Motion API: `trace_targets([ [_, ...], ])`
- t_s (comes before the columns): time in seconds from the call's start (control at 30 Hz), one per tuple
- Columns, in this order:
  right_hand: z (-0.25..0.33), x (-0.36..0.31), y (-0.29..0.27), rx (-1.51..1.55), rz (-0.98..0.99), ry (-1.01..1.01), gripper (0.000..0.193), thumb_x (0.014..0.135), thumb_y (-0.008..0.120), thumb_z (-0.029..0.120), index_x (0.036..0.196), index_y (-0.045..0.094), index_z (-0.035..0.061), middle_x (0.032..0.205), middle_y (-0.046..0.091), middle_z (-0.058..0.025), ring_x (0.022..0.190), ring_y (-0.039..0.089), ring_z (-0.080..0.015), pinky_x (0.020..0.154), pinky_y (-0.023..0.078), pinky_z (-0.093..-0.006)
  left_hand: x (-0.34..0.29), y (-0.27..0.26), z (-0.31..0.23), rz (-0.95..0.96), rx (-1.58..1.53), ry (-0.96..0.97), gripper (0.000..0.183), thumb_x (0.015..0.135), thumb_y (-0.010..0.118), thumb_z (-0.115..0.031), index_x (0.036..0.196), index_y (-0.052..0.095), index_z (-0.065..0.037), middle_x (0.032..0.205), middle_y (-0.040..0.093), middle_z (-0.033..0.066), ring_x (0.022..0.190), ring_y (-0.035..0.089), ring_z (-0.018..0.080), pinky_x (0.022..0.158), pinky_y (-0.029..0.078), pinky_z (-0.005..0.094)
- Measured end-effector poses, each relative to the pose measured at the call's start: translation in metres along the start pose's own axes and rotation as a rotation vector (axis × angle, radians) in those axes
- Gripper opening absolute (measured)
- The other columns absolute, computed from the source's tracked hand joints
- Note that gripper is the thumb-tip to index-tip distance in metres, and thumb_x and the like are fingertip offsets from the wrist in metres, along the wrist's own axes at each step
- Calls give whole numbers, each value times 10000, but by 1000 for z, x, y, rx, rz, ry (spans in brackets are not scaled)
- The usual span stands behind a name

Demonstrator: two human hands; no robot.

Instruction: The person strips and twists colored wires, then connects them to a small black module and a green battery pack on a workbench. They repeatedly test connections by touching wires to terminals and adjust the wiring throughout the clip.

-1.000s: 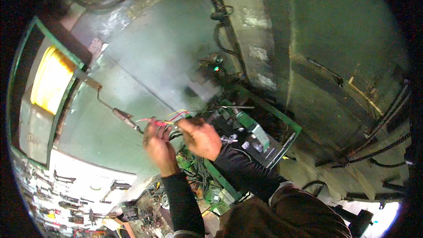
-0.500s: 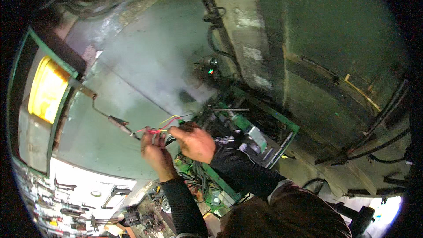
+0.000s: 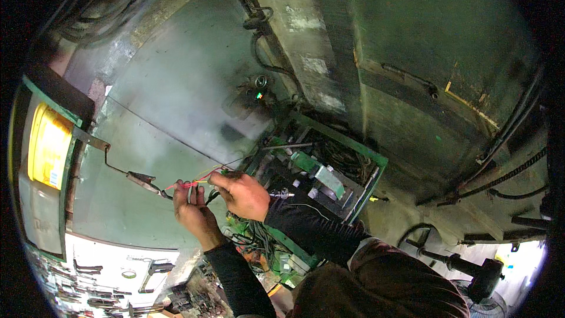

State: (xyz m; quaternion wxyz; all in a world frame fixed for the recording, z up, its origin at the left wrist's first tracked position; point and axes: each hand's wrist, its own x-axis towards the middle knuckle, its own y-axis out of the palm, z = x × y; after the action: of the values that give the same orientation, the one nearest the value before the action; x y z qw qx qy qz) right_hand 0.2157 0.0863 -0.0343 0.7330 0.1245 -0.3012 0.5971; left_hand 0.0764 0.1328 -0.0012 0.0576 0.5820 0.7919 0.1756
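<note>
My left hand (image 3: 197, 217) is raised with its fingers pinched on thin red wires (image 3: 187, 185). Close beside it, my right hand (image 3: 242, 195) has thumb and forefinger closed on the same bundle, where a yellow wire (image 3: 206, 173) loops above the fingers. The exact grip of the fingertips is partly hidden. Under the fingers passes a black cable (image 3: 213, 195). Just left of my left hand hangs a dark clip-like piece (image 3: 142, 179) on a bent metal wire (image 3: 112, 162), its lower end close to the wires.
A green metal frame (image 3: 371, 156) with cables and parts inside stands right of my hands. More tangled cables (image 3: 257, 234) lie below them. A lit yellow panel (image 3: 48, 146) is at far left, tools (image 3: 88, 294) at lower left, and a fan (image 3: 488, 300) at lower right.
The view has shifted, so the surroundings and both hands appear further left. Both hands keep their pinch on the wires, with little change between them.
</note>
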Motion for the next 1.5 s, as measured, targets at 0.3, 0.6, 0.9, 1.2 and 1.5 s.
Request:
trace_targets([
  [0.3, 11, -5, -1, 3, -30, 42, 291, 861, 591, 8, 1134, 546, 97, 801, 629, -225, 809, 635, -437, 657, 482, -521, 2, -2, 1, -1, 6, 22, 467, 1016, 543, -277, 1368, 529, 30, 1269, 581, 129, 1069, 597, 249, 925, 501, 359],
  [0.6, 7, -5, 2, -3, -65, 49, 274, 879, 607, 30, 1140, 566, 103, 774, 635, -224, 774, 638, -445, 622, 483, -528, 4, -3, 3, -1, -3, 26, 486, 1010, 569, -299, 1351, 538, 46, 1260, 579, 146, 1048, 605, 252, 919, 509, 362],
  [0.9, 0, -3, 1, 157, -141, 104, 186, 928, 643, 50, 1113, 624, 59, 808, 642, -181, 673, 637, -276, 632, 510, -349, 3, -6, 1, 24, -32, 12, 419, 1000, 577, -234, 1339, 558, 11, 1240, 599, 119, 1092, 611, 254, 920, 543, 388],
  [1.2, 5, 3, 0, 372, -106, 178, 126, 946, 620, -29, 1071, 622, -16, 891, 688, -64, 745, 627, -99, 691, 516, -274, -2, -4, -6, 15, -16, -8, 441, 978, 638, -338, 1285, 594, -25, 1162, 628, 89, 1030, 634, 233, 866, 517, 358],
  [1.5, 17, 1, -8, 139, -157, 89, 182, 940, 634, 35, 1122, 634, 16, 954, 689, -192, 881, 710, -344, 754, 535, -339, -4, 1, -8, 0, -38, 34, 402, 976, 642, -294, 1248, 612, 1, 1107, 653, 92, 946, 662, 215, 765, 554, 316],
])
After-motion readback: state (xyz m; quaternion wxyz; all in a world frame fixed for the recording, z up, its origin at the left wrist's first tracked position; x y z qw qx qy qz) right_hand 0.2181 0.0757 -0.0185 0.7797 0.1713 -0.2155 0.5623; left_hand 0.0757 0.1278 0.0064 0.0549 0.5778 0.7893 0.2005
